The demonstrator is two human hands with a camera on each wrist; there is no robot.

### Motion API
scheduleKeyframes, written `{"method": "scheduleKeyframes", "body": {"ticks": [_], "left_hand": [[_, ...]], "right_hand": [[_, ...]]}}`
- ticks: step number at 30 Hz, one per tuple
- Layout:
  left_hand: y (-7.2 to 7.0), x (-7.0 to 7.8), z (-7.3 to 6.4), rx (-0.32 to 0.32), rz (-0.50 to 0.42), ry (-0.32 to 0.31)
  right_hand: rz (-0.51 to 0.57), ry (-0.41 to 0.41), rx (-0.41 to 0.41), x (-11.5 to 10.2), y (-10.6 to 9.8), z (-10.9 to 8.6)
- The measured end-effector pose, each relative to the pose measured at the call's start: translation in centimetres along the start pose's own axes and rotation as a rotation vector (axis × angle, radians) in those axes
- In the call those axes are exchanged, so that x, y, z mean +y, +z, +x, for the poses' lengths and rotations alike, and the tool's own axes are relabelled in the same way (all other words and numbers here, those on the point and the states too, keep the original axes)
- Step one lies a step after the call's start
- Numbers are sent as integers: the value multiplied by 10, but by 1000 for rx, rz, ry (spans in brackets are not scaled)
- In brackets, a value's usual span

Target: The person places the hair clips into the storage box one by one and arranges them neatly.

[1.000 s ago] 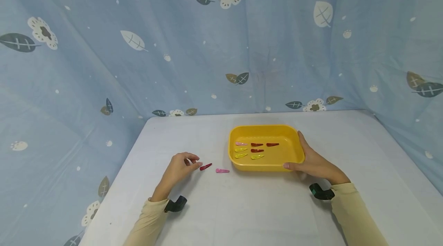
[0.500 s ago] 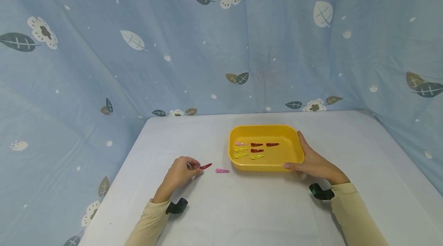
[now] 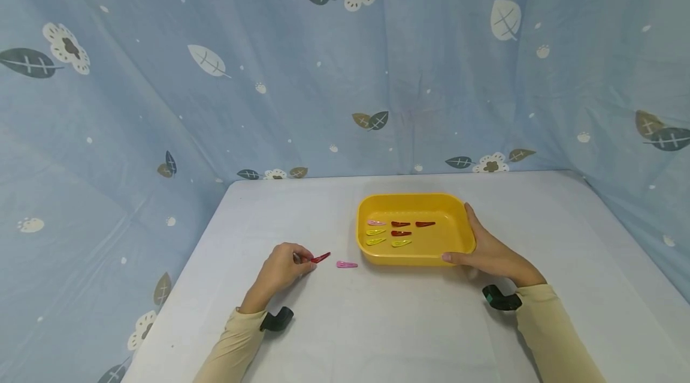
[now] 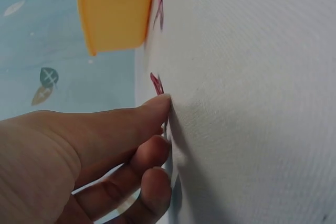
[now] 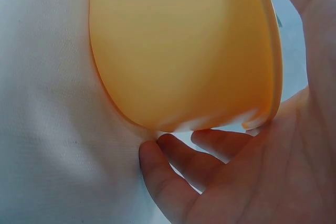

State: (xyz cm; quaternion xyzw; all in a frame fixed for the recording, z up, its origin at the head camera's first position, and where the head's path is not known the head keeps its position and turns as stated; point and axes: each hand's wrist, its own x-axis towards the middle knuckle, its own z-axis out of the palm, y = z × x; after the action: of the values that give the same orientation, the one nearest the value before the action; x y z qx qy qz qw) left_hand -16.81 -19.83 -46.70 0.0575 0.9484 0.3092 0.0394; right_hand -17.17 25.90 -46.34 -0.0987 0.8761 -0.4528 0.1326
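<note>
My left hand [image 3: 281, 268] pinches a red snap hair clip [image 3: 322, 258] at the left of the white table, thumb against fingertips. In the left wrist view the tip of this clip [image 4: 156, 82] sticks out beyond the thumb, close to the cloth; its other end is hidden by the fingers. A pink hair clip [image 3: 347, 264] lies between that hand and a yellow tray [image 3: 450, 236]. My right hand [image 3: 487, 256] grips the tray's right end, thumb on the front rim. Fingers bent against the tray's wall [image 5: 173, 61] show in the right wrist view.
Inside the tray lie a pink clip [image 3: 377, 223], three yellow clips [image 3: 375, 241] and three red clips [image 3: 401, 233], in loose rows on the left and middle. A blue patterned curtain [image 3: 302, 71] hangs behind and at the sides of the white-covered table [image 3: 399, 323].
My left hand has lowered slightly and its thumb and fingers have closed on the red hair clip. The right hand and the tray have stayed in place.
</note>
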Motion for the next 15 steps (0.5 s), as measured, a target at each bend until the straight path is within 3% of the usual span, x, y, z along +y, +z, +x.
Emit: {"method": "scheduleKeyframes", "body": {"ticks": [15], "left_hand": [[3,-4,1,17,33,72]], "right_hand": [[-16,9,3,0,0,0]]}}
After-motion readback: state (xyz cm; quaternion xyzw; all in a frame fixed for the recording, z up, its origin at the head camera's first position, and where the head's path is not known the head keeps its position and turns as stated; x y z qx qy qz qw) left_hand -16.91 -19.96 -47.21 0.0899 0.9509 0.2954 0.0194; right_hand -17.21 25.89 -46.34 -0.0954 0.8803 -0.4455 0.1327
